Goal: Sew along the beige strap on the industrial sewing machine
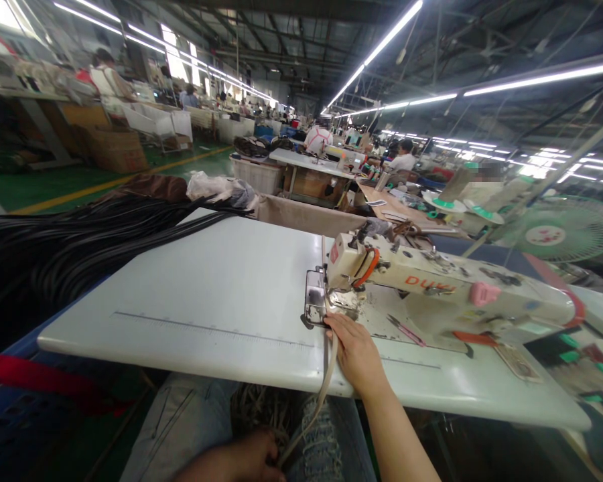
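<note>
A long, narrow beige strap [326, 381] runs from my lap over the table's front edge to the needle area of a sewing machine [432, 281]. My right hand [352, 345] is closed at the strap, its fingertips pressing it just in front of the presser foot. Low over my lap, my left hand [251, 458] is curled round the lower part of the strap, dim and partly cut off by the frame's bottom. A heap of similar strips [261, 412] lies between my knees, below the table. Pink-handled thread snips [407, 331] rest beside the machine bed.
Bundles of black strips [80, 248] hang over the table's left end. A printed ruler [211, 328] crosses the white tabletop [206, 268]. Behind is a fabric-lined bin [301, 214]; a fan [557, 231] stands at right. A blue basket [30, 415] sits at lower left. Co-workers sit farther back.
</note>
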Tool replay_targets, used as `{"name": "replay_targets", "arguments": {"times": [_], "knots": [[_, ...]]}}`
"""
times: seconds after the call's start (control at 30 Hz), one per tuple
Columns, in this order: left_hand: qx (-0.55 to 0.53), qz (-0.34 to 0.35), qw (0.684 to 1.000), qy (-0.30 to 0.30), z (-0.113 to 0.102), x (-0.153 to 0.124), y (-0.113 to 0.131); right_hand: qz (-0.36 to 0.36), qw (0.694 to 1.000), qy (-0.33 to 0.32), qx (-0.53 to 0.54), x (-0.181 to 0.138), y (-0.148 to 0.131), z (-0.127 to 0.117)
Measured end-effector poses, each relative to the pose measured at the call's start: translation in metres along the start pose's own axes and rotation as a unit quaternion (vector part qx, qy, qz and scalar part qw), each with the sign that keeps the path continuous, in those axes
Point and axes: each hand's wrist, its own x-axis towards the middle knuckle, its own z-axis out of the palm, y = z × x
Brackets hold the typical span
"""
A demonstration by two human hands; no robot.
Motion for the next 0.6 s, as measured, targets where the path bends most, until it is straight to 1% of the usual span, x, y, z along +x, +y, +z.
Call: {"name": "replay_targets", "arguments": {"times": [0.13, 0.27, 0.47, 0.6], "knots": [[0.005, 0.001, 1.000, -0.004, 0.0001, 0.0009, -0.0002, 0.002, 1.000, 0.000, -0.003, 0.0003, -0.0010, -0.0002], [0.005, -0.013, 1.000, -0.004, 0.0020, 0.0024, -0.0005, -0.003, 1.000, 0.001, -0.002, 0.0004, -0.0011, 0.0001], [0.014, 0.007, 1.000, -0.006, 0.0032, 0.0049, -0.0032, -0.007, 1.000, 0.003, -0.002, 0.0007, 0.0000, 0.0005], [0.024, 0.000, 1.000, -0.005, 0.0032, 0.0057, -0.0040, -0.006, 1.000, 0.004, -0.002, 0.0007, -0.0006, -0.0005]]}}
